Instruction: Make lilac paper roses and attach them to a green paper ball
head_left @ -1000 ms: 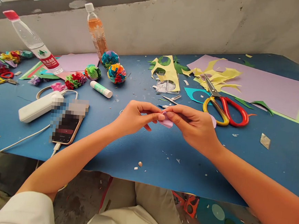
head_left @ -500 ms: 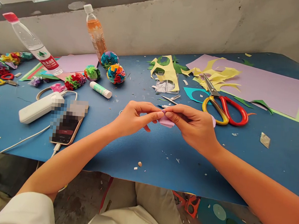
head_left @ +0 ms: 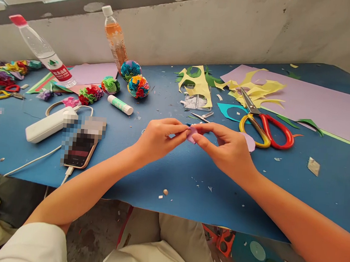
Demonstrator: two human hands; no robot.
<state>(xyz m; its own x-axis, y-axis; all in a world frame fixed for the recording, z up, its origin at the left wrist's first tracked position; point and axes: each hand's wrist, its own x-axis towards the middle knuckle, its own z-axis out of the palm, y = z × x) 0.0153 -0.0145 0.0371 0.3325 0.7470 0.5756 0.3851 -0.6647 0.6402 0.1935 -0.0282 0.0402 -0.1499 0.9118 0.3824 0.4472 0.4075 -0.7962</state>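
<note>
Between my two hands, above the blue table, is a small folded piece of purple paper (head_left: 192, 135). My left hand (head_left: 163, 140) pinches its left side between thumb and fingers. On the other side, my right hand (head_left: 222, 145) grips the paper with thumb and forefinger. The fingertips partly hide the paper and its folds. A round purple paper piece (head_left: 248, 142) shows just behind my right hand. Large scissors (head_left: 266, 132) with one yellow and one red handle lie beyond it, blades slightly apart.
Yellow paper scraps (head_left: 260, 89) rest on a large purple sheet (head_left: 325, 106). A glue stick (head_left: 120, 105) lies near colourful paper balls (head_left: 138, 86). On the left are a phone (head_left: 81, 150), a white power bank (head_left: 51, 124), a water bottle (head_left: 47, 54) and an orange drink bottle (head_left: 115, 41).
My fingers have shifted on the purple paper, and my right thumb and forefinger now sit farther apart. More of the round purple piece shows. The whole view has moved slightly.
</note>
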